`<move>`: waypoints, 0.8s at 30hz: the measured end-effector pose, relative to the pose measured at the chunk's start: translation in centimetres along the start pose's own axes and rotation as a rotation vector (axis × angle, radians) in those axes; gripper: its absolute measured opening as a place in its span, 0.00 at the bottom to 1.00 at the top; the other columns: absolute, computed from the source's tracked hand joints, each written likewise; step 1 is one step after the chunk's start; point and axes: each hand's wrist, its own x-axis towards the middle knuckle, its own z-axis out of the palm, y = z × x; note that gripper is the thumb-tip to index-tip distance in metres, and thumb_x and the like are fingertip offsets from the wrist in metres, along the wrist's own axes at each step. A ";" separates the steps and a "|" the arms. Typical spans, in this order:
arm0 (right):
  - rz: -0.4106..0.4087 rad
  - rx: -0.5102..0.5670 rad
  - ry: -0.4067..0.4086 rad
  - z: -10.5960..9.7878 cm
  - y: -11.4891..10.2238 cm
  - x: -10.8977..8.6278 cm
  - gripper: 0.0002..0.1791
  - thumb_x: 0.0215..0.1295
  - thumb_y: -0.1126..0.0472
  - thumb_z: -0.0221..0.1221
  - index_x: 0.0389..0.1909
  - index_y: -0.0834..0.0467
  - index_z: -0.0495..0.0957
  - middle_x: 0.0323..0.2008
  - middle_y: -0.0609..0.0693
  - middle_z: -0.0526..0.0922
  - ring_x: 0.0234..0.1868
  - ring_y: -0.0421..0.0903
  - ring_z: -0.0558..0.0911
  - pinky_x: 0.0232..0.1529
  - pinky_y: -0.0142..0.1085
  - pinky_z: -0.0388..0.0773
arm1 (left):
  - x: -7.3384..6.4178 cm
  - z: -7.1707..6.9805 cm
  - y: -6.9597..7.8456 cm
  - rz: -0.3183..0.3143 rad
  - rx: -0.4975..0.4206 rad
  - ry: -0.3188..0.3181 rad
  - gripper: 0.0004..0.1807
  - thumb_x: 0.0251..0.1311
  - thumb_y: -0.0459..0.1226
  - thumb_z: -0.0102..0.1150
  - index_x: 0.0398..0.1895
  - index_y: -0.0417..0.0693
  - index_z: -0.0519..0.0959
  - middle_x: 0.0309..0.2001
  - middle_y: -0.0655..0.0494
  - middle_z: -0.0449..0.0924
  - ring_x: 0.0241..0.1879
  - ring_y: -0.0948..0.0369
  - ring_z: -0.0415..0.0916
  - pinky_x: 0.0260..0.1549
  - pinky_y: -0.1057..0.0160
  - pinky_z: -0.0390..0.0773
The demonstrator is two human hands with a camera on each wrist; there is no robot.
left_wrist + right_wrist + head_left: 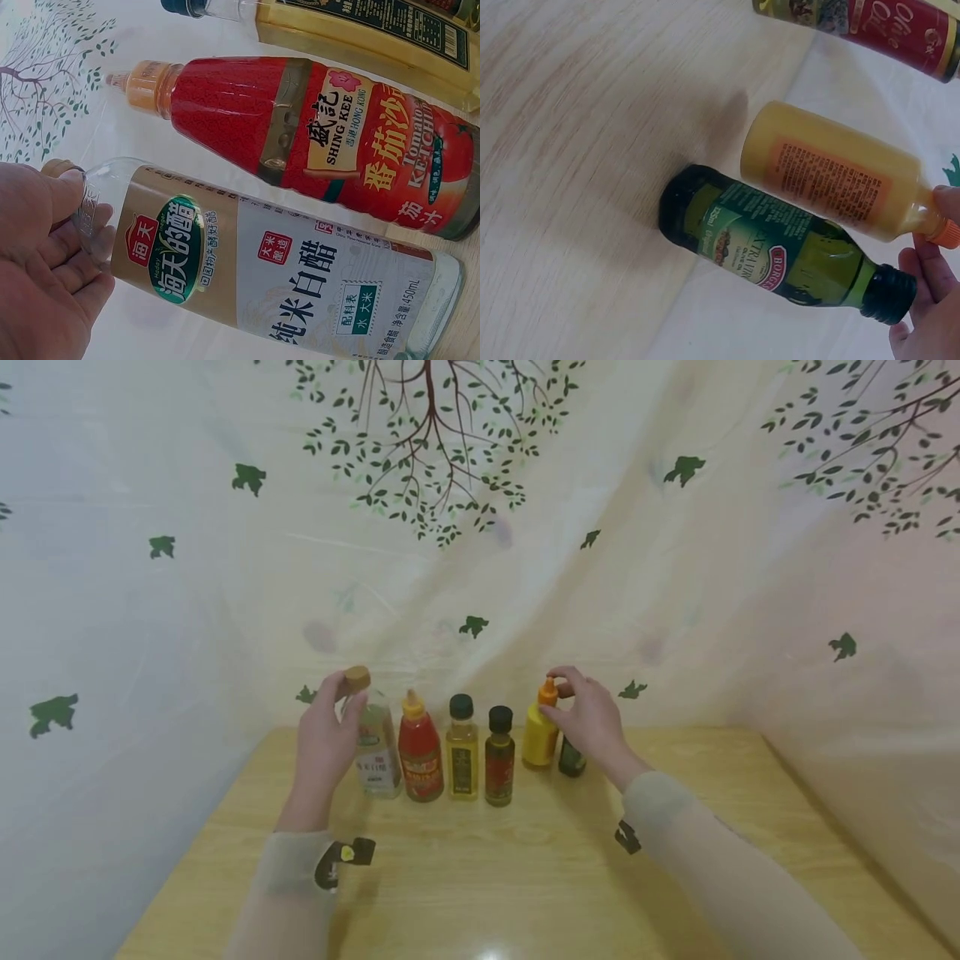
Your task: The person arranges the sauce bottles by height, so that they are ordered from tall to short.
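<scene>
My left hand is at the far left of a row of bottles, its thumb and fingers round the neck of a clear glass vinegar bottle, just under the tan cap. Beside that bottle stands a red ketchup bottle with a yellow top. With thumb and fingers, my right hand grips a yellow squeeze bottle at its neck and orange nozzle cap. Close by on its right stands a dark green olive oil bottle, partly hidden by the right hand in the head view.
Between the hands stand a square bottle of pale oil with a dark green cap and a small black-capped olive oil bottle. All are towards the back of a wooden table. Behind it hangs a leaf-patterned curtain.
</scene>
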 end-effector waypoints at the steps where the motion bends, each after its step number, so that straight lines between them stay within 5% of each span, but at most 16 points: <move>1: 0.000 0.004 0.004 -0.1 -0.2 -0.1 0.31 0.73 0.58 0.75 0.72 0.50 0.74 0.57 0.59 0.89 0.58 0.65 0.83 0.60 0.62 0.82 | 0.0 0.0 0.0 -0.003 -0.002 -0.004 0.32 0.88 0.47 0.52 0.85 0.43 0.62 0.79 0.40 0.71 0.81 0.39 0.62 0.80 0.32 0.60; 6: -0.017 0.005 0.003 -0.4 -0.9 -0.8 0.32 0.73 0.58 0.74 0.74 0.50 0.74 0.57 0.59 0.90 0.59 0.64 0.83 0.58 0.61 0.82 | 0.3 0.2 -0.3 -0.003 -0.004 -0.014 0.31 0.88 0.46 0.52 0.84 0.44 0.63 0.79 0.40 0.72 0.81 0.39 0.62 0.80 0.32 0.61; 11: -0.056 0.014 0.026 -0.7 -1.5 -0.8 0.34 0.75 0.59 0.73 0.77 0.50 0.73 0.57 0.57 0.90 0.49 0.60 0.86 0.47 0.54 0.84 | 1.0 0.2 -0.6 0.029 -0.013 -0.002 0.29 0.88 0.46 0.52 0.83 0.44 0.65 0.78 0.40 0.73 0.81 0.39 0.63 0.79 0.32 0.62; 24: -0.020 0.030 0.025 -0.6 -2.6 -1.8 0.32 0.76 0.58 0.72 0.77 0.47 0.73 0.61 0.55 0.89 0.59 0.59 0.87 0.55 0.59 0.87 | 2.9 0.4 -2.0 0.021 -0.040 -0.039 0.30 0.88 0.48 0.52 0.84 0.47 0.65 0.79 0.44 0.72 0.82 0.40 0.62 0.79 0.32 0.60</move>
